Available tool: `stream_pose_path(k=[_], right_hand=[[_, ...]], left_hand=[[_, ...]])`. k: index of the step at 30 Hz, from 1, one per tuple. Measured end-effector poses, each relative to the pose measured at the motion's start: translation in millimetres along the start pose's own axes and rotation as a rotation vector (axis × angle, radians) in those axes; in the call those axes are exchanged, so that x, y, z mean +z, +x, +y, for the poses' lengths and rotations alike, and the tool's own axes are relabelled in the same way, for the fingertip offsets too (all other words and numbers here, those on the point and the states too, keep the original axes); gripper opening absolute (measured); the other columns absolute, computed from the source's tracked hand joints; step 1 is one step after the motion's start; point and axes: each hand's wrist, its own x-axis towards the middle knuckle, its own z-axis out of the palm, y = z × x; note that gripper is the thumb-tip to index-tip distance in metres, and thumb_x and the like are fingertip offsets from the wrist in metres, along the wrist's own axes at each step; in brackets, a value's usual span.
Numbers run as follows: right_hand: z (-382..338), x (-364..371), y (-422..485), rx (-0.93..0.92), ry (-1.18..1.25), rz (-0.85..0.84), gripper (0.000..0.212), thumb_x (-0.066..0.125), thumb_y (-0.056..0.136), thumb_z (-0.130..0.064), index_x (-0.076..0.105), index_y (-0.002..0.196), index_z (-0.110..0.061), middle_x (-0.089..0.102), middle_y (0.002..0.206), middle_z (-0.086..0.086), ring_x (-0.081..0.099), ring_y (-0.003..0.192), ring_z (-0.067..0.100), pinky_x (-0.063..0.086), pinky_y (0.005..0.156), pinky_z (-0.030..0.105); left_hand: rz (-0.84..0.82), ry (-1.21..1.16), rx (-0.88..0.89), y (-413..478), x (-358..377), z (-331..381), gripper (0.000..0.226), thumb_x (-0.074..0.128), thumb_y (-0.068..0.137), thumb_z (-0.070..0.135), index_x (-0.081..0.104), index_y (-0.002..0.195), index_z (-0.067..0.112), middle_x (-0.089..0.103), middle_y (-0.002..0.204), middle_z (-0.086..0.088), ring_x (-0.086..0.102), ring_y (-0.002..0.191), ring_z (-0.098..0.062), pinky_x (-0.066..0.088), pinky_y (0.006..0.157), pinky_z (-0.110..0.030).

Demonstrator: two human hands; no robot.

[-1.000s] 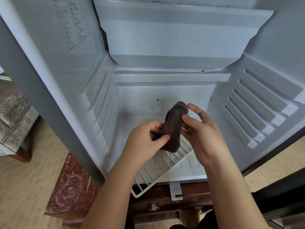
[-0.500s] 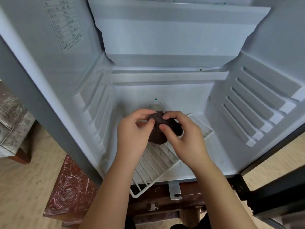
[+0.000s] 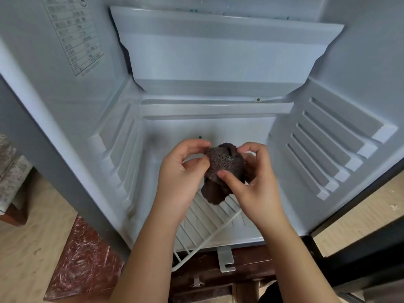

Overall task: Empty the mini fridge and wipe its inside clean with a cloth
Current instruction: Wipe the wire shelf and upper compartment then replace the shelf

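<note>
At the centre of the frame, just inside the open fridge [image 3: 76, 132], we hold the cloth [image 3: 226, 166] between both hands. It is above the rack [image 3: 197, 228], which lies askew on the fridge floor with one corner poking out at the lower middle. Our left hand [image 3: 180, 182] pinches the cloth's left edge with thumb and curled fingers. Our right hand [image 3: 258, 186] grips its right side, thumb across the front. We judge the cloth light, soft and limp, a nubby brown terry that bunches wherever we squeeze it and should not slip. Nothing about it looks fragile, so any hold serves, but a wadded pad filling one palm would press best against the walls. We see no food inside, so emptying looks done save for the rack, which seems stiff and light, best lifted by its front rim.
</note>
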Motion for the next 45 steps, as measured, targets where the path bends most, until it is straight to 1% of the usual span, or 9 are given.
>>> stream_pose_path(k=[4, 9, 14, 24, 26, 30, 33, 39, 45], right_hand=[[-5, -16, 14, 0.010, -0.321, 0.266, 0.044, 0.076, 0.078, -0.013, 0.050, 0.103, -0.037, 0.062, 0.094, -0.018, 0.059, 0.084, -0.003, 0.049, 0.071, 0.013], [-11, -40, 77, -0.176, -0.596, 0.671, 0.039, 0.071, 0.078, -0.007, 0.062, 0.115, -0.009, 0.053, 0.119, 0.011, 0.052, 0.103, 0.014, 0.028, 0.087, -0.004], [7, -15, 105, -0.189, -0.580, 0.656, 0.037, 0.059, 0.077, 0.005, 0.068, 0.112, -0.003, 0.062, 0.113, 0.013, 0.057, 0.107, 0.028, 0.031, 0.093, 0.010], [-26, 49, 102, -0.431, -0.622, 0.097, 0.032, 0.067, 0.074, 0.004, 0.070, 0.104, -0.004, 0.066, 0.101, 0.011, 0.060, 0.096, 0.031, 0.039, 0.079, 0.018], [-40, 21, 100, -0.440, -0.586, 0.150, 0.031, 0.066, 0.076, 0.002, 0.070, 0.105, -0.006, 0.067, 0.101, 0.008, 0.061, 0.098, 0.024, 0.041, 0.084, 0.015], [-81, -38, 110, -0.535, -0.519, 0.577, 0.034, 0.062, 0.078, 0.000, 0.067, 0.111, -0.005, 0.065, 0.108, 0.010, 0.052, 0.101, 0.005, 0.034, 0.093, 0.007], [-104, -68, 137, -0.544, -0.562, 0.741, 0.043, 0.051, 0.079, -0.001, 0.062, 0.120, -0.005, 0.059, 0.120, 0.013, 0.053, 0.113, 0.017, 0.031, 0.099, 0.009], [-103, -72, 169, -0.332, -1.009, 0.486, 0.047, 0.035, 0.092, -0.018, 0.047, 0.137, -0.007, 0.052, 0.133, 0.018, 0.048, 0.119, 0.037, 0.037, 0.097, 0.038], [-123, -73, 176, -0.165, -1.124, 0.337, 0.041, 0.027, 0.102, -0.025, 0.056, 0.116, -0.001, 0.056, 0.116, 0.029, 0.051, 0.103, 0.043, 0.035, 0.074, 0.037]], left_hand=[[-0.003, 0.236, 0.088, 3, -4, -1, 0.025, 0.064, 0.088, 0.006, 0.066, 0.096, 0.030, 0.068, 0.093, 0.011, 0.063, 0.090, 0.002, 0.047, 0.076, -0.009], [0.084, 0.367, 0.078, 12, -16, -7, 0.029, 0.062, 0.090, 0.011, 0.060, 0.089, 0.040, 0.066, 0.087, 0.017, 0.059, 0.078, 0.008, 0.037, 0.065, -0.001], [0.092, 0.413, 0.088, 13, -23, -11, 0.019, 0.061, 0.091, 0.012, 0.064, 0.092, 0.031, 0.065, 0.087, 0.018, 0.057, 0.079, 0.010, 0.037, 0.064, -0.002], [0.198, 0.465, 0.064, 13, -31, -2, 0.017, 0.059, 0.090, 0.007, 0.066, 0.098, 0.020, 0.066, 0.088, 0.007, 0.057, 0.079, 0.002, 0.036, 0.062, 0.000], [0.174, 0.475, 0.088, 11, -29, 5, 0.018, 0.058, 0.091, 0.008, 0.065, 0.100, 0.022, 0.064, 0.089, 0.011, 0.057, 0.079, 0.007, 0.037, 0.062, 0.001], [0.147, 0.453, 0.124, 6, -25, 16, 0.019, 0.057, 0.092, 0.011, 0.063, 0.102, 0.026, 0.062, 0.091, 0.018, 0.055, 0.084, 0.015, 0.040, 0.063, 0.000], [0.124, 0.435, 0.138, 4, -22, 22, 0.018, 0.057, 0.093, 0.012, 0.063, 0.102, 0.027, 0.063, 0.095, 0.017, 0.053, 0.090, 0.014, 0.041, 0.066, -0.001], [0.101, 0.387, 0.138, 6, -27, 22, 0.020, 0.056, 0.093, 0.013, 0.063, 0.103, 0.029, 0.062, 0.095, 0.020, 0.054, 0.091, 0.012, 0.043, 0.068, -0.004], [0.054, 0.428, 0.103, 5, -32, 15, 0.018, 0.057, 0.093, 0.017, 0.063, 0.098, 0.033, 0.067, 0.088, 0.015, 0.056, 0.087, 0.011, 0.040, 0.067, -0.002]])
